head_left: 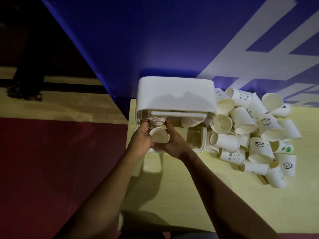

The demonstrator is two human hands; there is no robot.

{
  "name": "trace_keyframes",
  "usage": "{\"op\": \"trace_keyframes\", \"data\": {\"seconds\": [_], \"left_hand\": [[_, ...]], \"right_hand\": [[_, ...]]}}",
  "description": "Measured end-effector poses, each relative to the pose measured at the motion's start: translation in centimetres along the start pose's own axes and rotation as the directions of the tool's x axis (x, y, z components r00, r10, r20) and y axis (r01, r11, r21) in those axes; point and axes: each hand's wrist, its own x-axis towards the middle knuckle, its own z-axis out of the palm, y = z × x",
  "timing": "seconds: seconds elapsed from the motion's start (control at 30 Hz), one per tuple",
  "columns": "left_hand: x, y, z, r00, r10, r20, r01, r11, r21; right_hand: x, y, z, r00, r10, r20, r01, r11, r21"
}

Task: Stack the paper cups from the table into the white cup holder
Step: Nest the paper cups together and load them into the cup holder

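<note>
Both hands were at the left bay of the white cup holder [174, 94]. The left hand [140, 140] and right hand [174, 144] were partly closed on one paper cup [158, 135], mouth towards the camera. Thin, light and crushable by judgement; best held gently by the rim. Loose cups [255, 133] lay heaped on the table [198, 195] beside the holder.

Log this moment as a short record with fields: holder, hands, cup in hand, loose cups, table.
holder: white plastic cup holder with a clear front, at the table's far left edge
hands: left hand and right hand, both at the holder's left opening
cup in hand: plain white paper cup, held between both hands
loose cups: heap of printed white paper cups, right of the holder
table: pale wooden table
</note>
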Motion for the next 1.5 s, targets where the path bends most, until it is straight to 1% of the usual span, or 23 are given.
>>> {"op": "trace_keyframes", "data": {"seconds": [0.17,0.33,0.43,0.53,0.67,0.73,0.8,0.9,0.97,1.03,1.1,1.13,1.2,1.27,1.33,1.37,1.43,1.5], "left_hand": [[-0.5,0.0,0.2,1.000,0.004,-0.021,-0.006,0.997,-0.082],[-0.3,-0.3,0.1,1.000,0.016,0.017,-0.015,0.999,-0.052],[-0.3,-0.2,0.2,1.000,0.029,-0.008,-0.030,0.999,-0.028],[-0.3,-0.7,0.3,0.999,0.030,-0.031,-0.029,0.999,0.031],[-0.3,-1.4,0.1,0.996,0.025,-0.080,-0.016,0.993,0.119],[-0.7,-1.4,0.1,0.996,0.021,-0.086,-0.002,0.976,0.218],[-1.0,-1.5,0.2,0.995,0.037,-0.091,-0.007,0.949,0.315],[-1.5,-1.1,0.4,0.993,0.065,-0.103,-0.024,0.933,0.358],[-2.2,-0.2,0.4,0.990,0.066,-0.129,-0.013,0.929,0.370],[-3.8,0.7,0.7,0.974,0.111,-0.196,-0.021,0.911,0.411],[-6.1,1.4,2.0,0.928,0.262,-0.265,-0.118,0.881,0.458],[-7.2,1.8,2.9,0.907,0.321,-0.274,-0.170,0.872,0.459],[-8.7,3.2,6.0,0.904,0.372,-0.209,-0.254,0.862,0.438],[-9.1,5.0,10.1,0.905,0.420,-0.069,-0.353,0.831,0.430],[-9.1,7.1,14.6,0.862,0.503,0.067,-0.475,0.753,0.456],[-9.1,8.3,16.9,0.836,0.537,0.113,-0.522,0.714,0.467],[-8.5,10.3,21.9,0.795,0.576,0.191,-0.585,0.645,0.491],[-7.2,11.7,26.6,0.758,0.592,0.275,-0.634,0.565,0.528]], "right_hand": [[-0.1,-0.4,-0.1,1.000,0.009,0.010,-0.009,1.000,0.002],[0.3,0.0,0.1,0.998,0.056,0.016,-0.056,0.998,0.012],[0.3,0.5,0.0,0.998,0.060,0.025,-0.060,0.998,-0.007],[-0.2,0.4,0.0,0.998,0.059,0.016,-0.057,0.996,-0.072],[-1.7,0.6,-0.1,0.993,0.057,-0.100,-0.076,0.977,-0.197],[-2.2,1.0,0.0,0.996,0.003,-0.084,-0.022,0.973,-0.231],[-2.4,1.3,0.3,0.998,-0.020,-0.064,0.003,0.967,-0.256],[-2.4,1.2,0.3,0.998,-0.032,-0.058,0.013,0.956,-0.293],[-3.1,1.1,0.0,0.997,-0.012,-0.077,-0.012,0.953,-0.303],[-5.1,1.1,-0.8,0.992,-0.014,-0.124,-0.021,0.960,-0.281],[-8.1,1.7,-2.4,0.980,-0.051,-0.192,-0.001,0.965,-0.264],[-9.6,2.1,-3.1,0.971,-0.063,-0.230,0.002,0.967,-0.253],[-12.7,3.4,-5.7,0.944,-0.054,-0.326,-0.019,0.976,-0.217],[-15.8,4.8,-9.1,0.901,-0.030,-0.432,-0.033,0.990,-0.138],[-18.4,5.9,-12.6,0.852,0.008,-0.523,-0.052,0.996,-0.070],[-19.7,6.6,-14.4,0.825,0.028,-0.564,-0.065,0.997,-0.046],[-22.1,8.1,-18.2,0.777,0.049,-0.627,-0.070,0.998,-0.008],[-24.0,9.8,-21.5,0.747,0.073,-0.661,-0.074,0.997,0.027]]}}
